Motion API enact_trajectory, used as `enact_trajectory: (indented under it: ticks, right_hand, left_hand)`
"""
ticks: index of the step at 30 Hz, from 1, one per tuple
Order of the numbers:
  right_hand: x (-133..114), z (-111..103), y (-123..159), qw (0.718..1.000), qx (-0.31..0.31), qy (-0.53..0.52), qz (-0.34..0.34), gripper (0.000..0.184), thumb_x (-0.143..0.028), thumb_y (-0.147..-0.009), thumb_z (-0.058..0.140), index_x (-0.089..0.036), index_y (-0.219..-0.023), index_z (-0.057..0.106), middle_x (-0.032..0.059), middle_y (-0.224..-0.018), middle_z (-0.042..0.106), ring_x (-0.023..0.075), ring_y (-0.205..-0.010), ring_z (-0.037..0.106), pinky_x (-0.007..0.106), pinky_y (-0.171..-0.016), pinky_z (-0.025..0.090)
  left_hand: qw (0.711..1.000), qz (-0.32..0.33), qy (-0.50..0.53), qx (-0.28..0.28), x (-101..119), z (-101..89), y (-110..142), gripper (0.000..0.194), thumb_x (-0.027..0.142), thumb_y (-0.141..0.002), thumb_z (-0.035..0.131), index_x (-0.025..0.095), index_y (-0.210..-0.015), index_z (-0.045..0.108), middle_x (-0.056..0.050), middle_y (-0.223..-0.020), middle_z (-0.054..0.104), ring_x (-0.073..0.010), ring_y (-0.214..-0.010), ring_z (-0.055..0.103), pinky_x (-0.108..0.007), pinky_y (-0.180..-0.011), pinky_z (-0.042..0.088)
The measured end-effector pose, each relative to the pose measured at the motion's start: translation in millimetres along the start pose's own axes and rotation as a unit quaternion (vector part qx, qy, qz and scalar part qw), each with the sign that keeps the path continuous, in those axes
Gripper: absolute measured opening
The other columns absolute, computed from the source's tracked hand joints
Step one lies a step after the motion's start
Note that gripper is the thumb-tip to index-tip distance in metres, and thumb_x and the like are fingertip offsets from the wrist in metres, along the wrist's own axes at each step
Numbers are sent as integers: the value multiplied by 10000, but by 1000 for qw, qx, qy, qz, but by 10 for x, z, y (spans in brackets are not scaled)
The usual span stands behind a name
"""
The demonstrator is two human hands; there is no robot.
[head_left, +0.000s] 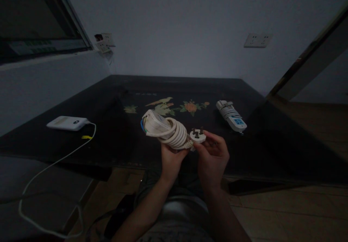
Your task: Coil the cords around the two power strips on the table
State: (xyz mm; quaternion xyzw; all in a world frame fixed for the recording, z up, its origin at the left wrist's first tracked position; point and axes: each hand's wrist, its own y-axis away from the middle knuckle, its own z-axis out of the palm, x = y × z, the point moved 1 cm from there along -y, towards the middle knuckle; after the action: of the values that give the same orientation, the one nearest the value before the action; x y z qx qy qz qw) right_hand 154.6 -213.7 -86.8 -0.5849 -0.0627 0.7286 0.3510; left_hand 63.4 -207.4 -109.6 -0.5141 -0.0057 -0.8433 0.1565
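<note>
A white power strip (156, 121) wrapped in several coils of its own thick cord (178, 133) is held above the near side of the dark table. My left hand (171, 160) grips the coiled bundle from below, its fingers mostly hidden behind the cord. At the bundle's right end is the white three-pin plug (197, 136), with its metal pins pointing up. The fingers and thumb of my right hand (213, 155) pinch that plug at its right edge. Blue wire shows at the strip's left end.
The black table (106, 100) has a painted bird and flowers. Another cord-wrapped power strip (236, 122) lies on the right. At left, a white power bank-like device (67, 123) has a cable (57, 160) hanging over the edge. Wall sockets (257, 40) are behind.
</note>
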Motion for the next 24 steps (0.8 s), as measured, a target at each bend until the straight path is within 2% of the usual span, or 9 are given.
enact_trajectory:
  ticks: [12,18,22,24]
  right_hand:
    - [-39,-37,-35,1000,-22,6,7,262,-131,-702,729,-182,-948,654,56,-882,732,186,-788,718,290,-676,602]
    - [-75,-52,-36,996,-73,-17,42,468,-107,-724,701,-195,-1172,600,86,-982,728,202,-860,709,306,-712,604]
    - [-126,-39,-19,994,-101,-17,39,367,-125,-759,672,-208,-1115,642,84,-1027,729,210,-884,709,317,-731,601]
    - [-140,-32,-9,994,-103,-12,26,351,-136,-764,671,-214,-1105,651,85,-1052,722,210,-899,706,313,-734,598]
  left_hand:
    - [999,-13,14,-27,-28,-41,2,695,253,-597,814,178,-1229,537,-130,-1269,606,-267,-1161,582,-389,-1004,454]
    - [999,-13,15,-47,9,-46,-11,665,233,-589,816,180,-1202,566,-130,-1248,623,-273,-1149,590,-403,-999,458]
    - [998,-13,-7,-65,24,-65,-19,604,231,-567,824,156,-1121,595,-141,-1193,652,-287,-1113,612,-435,-992,460]
    - [999,-6,-21,-49,19,-79,-11,604,252,-556,831,158,-1098,582,-142,-1170,660,-294,-1097,620,-450,-980,465]
